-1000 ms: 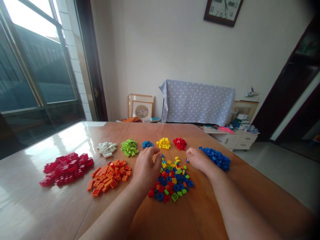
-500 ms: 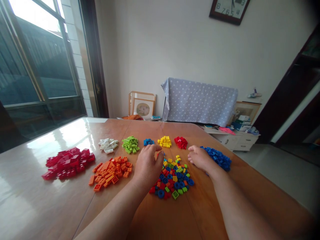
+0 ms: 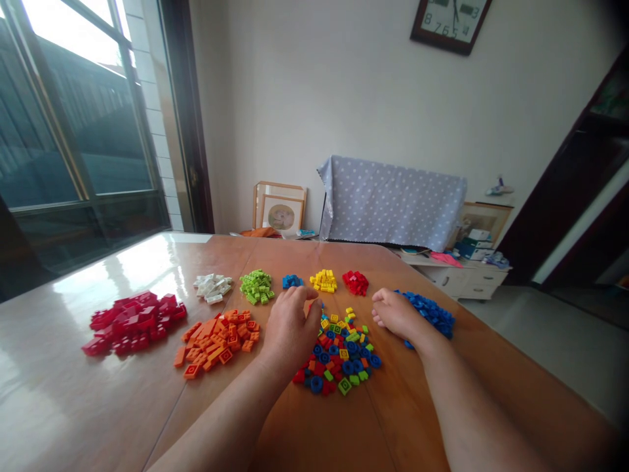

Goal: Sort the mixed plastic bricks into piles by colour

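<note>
My left hand (image 3: 292, 323) hovers at the left edge of a mixed pile of small toy building bricks (image 3: 339, 357) in red, blue, yellow and green. Its thumb and forefinger are apart with a gap between them; the other fingers are hidden behind the hand. To the right of that pile, my right hand (image 3: 396, 313) is beside a heap of blue bricks (image 3: 432, 313), partly covering it. Its fingers are curled inward, and whatever they may hold is hidden.
Sorted heaps lie around: dark pink bricks (image 3: 135, 321), orange bricks (image 3: 216, 341), white bricks (image 3: 212, 287), lime green bricks (image 3: 256, 286), a few blue pieces (image 3: 292, 281), yellow bricks (image 3: 323, 280) and red bricks (image 3: 355, 282). The wooden table (image 3: 314, 426) ends at a slanting right edge.
My right hand has shifted very slightly to the right. My left hand stays nearly in place, and the heaps look the same.
</note>
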`<action>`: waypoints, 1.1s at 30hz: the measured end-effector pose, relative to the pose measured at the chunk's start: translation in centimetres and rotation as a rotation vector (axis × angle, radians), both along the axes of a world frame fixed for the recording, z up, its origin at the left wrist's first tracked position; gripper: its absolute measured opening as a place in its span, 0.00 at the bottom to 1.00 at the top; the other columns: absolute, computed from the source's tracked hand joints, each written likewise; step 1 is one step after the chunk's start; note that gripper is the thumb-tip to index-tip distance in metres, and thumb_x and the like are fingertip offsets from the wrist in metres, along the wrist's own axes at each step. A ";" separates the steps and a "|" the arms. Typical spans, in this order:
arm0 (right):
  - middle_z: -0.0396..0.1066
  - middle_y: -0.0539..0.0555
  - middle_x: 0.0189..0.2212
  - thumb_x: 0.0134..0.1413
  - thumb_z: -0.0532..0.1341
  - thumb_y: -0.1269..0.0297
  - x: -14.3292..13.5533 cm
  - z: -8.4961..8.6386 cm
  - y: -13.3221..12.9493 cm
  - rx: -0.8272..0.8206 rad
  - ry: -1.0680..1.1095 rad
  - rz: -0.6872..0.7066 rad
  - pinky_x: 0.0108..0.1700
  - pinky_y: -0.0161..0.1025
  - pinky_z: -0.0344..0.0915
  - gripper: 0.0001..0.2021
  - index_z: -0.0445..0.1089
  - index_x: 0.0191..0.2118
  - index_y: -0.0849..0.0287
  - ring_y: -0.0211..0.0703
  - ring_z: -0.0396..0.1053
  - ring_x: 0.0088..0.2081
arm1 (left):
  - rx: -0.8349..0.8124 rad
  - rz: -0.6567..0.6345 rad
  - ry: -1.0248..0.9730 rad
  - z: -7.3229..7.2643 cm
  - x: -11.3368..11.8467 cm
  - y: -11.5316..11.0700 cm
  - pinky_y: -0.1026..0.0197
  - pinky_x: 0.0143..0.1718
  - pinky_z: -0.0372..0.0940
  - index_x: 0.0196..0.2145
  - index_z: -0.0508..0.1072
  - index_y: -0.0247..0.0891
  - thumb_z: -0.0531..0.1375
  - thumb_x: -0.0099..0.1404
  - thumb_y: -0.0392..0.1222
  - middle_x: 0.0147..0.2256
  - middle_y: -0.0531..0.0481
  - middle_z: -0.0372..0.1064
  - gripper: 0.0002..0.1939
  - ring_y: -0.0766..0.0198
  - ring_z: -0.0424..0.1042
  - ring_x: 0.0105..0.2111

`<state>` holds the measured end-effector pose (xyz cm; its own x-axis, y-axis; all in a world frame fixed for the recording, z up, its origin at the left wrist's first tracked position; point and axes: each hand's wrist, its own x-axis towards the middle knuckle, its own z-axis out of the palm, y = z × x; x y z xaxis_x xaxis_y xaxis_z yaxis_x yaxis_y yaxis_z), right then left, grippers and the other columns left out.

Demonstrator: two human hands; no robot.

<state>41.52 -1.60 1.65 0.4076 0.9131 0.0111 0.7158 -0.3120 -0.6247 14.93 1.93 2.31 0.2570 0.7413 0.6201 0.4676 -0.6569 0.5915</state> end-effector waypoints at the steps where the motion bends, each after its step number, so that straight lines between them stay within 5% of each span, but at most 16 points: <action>1: 0.75 0.53 0.29 0.56 0.55 0.67 -0.3 0.2 -0.2 -0.006 0.047 0.014 0.30 0.32 0.63 0.08 0.67 0.40 0.58 0.39 0.72 0.28 | -0.003 -0.001 0.006 0.0 0.0 0.0 0.56 0.43 0.64 0.39 0.73 0.42 0.55 0.68 0.43 0.39 0.48 0.73 0.07 0.56 0.71 0.43; 9: 0.74 0.51 0.30 0.53 0.56 0.68 -4.3 1.3 -1.5 -0.135 0.276 0.432 0.27 0.31 0.63 0.11 0.70 0.41 0.58 0.39 0.71 0.29 | -0.001 -0.007 0.036 -0.4 0.2 0.1 0.57 0.44 0.63 0.39 0.73 0.42 0.55 0.68 0.40 0.39 0.49 0.73 0.06 0.57 0.71 0.43; 13: 0.75 0.52 0.34 0.53 0.57 0.68 -4.7 0.8 -1.0 -0.079 0.259 0.434 0.30 0.31 0.63 0.13 0.72 0.45 0.58 0.40 0.72 0.34 | -0.008 -0.013 0.042 -0.5 0.1 0.2 0.58 0.44 0.63 0.40 0.72 0.42 0.55 0.68 0.40 0.40 0.49 0.73 0.06 0.57 0.70 0.43; 17: 0.72 0.49 0.29 0.51 0.59 0.68 -3.4 0.0 -0.5 0.049 0.134 0.391 0.30 0.31 0.60 0.08 0.72 0.38 0.60 0.38 0.68 0.31 | -0.023 -0.021 0.053 -0.5 0.1 0.1 0.58 0.45 0.62 0.41 0.72 0.42 0.55 0.68 0.40 0.40 0.49 0.72 0.07 0.57 0.70 0.44; 24: 0.68 0.47 0.25 0.44 0.61 0.71 -2.7 -0.3 -1.0 -0.085 -0.055 0.535 0.27 0.32 0.55 0.08 0.72 0.34 0.58 0.38 0.64 0.28 | -0.078 -0.058 0.152 -0.3 0.3 -0.4 0.59 0.42 0.62 0.37 0.72 0.42 0.55 0.67 0.41 0.38 0.49 0.72 0.06 0.58 0.70 0.41; 33: 0.67 0.48 0.24 0.44 0.60 0.73 -2.5 -2.0 0.0 -0.042 -0.187 0.582 0.27 0.33 0.52 0.08 0.70 0.33 0.56 0.39 0.64 0.28 | -0.044 -0.155 0.412 -0.2 0.7 -2.4 0.58 0.39 0.61 0.39 0.73 0.44 0.55 0.65 0.42 0.39 0.49 0.73 0.07 0.57 0.69 0.40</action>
<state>38.98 -1.57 -0.34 -0.1635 0.9865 -0.0062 0.8727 0.1416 -0.4673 15.67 -0.51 2.14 0.5868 0.6977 0.4110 0.5680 -0.7163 0.4052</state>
